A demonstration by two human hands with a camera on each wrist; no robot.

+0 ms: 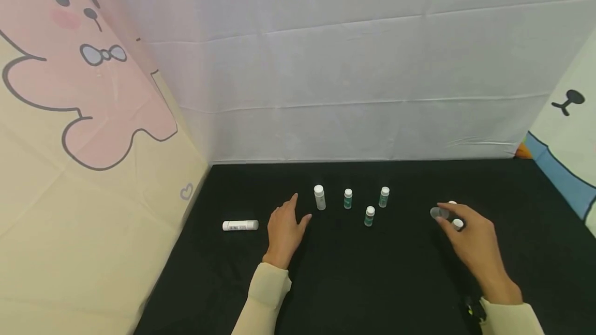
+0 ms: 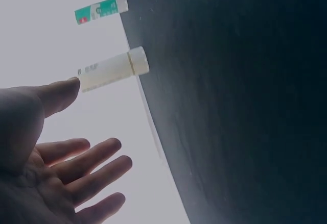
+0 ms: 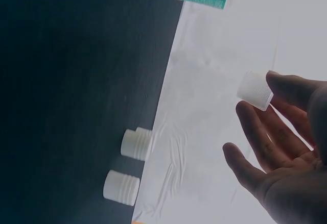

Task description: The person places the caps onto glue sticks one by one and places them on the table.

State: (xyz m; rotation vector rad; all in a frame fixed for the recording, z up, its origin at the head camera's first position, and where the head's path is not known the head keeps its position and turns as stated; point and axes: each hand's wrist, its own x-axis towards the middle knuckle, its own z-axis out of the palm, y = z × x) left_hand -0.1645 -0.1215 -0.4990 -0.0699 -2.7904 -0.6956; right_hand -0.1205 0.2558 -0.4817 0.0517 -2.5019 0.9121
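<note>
My left hand (image 1: 283, 231) is spread, thumb apart from the fingers, beside a standing white bottle (image 1: 319, 199). In the left wrist view the thumb tip overlaps the end of that bottle (image 2: 110, 72), and the palm holds nothing. A white tube (image 1: 239, 225) with dark print lies on its side to the left of this hand. Over at the right, my right hand (image 1: 475, 239) pinches a small translucent ribbed cap (image 3: 255, 90) between thumb and fingertips. Two white cap-like pieces (image 3: 136, 143) (image 3: 121, 187) stand near it, partly hidden by the hand in the head view.
Three small green-labelled vials with white caps stand between the hands: one vial (image 1: 347, 199) by the white bottle, another vial (image 1: 384, 197) further right, and a nearer vial (image 1: 369, 216). The black tabletop (image 1: 354, 278) meets a white cloth wall (image 1: 354, 133) behind.
</note>
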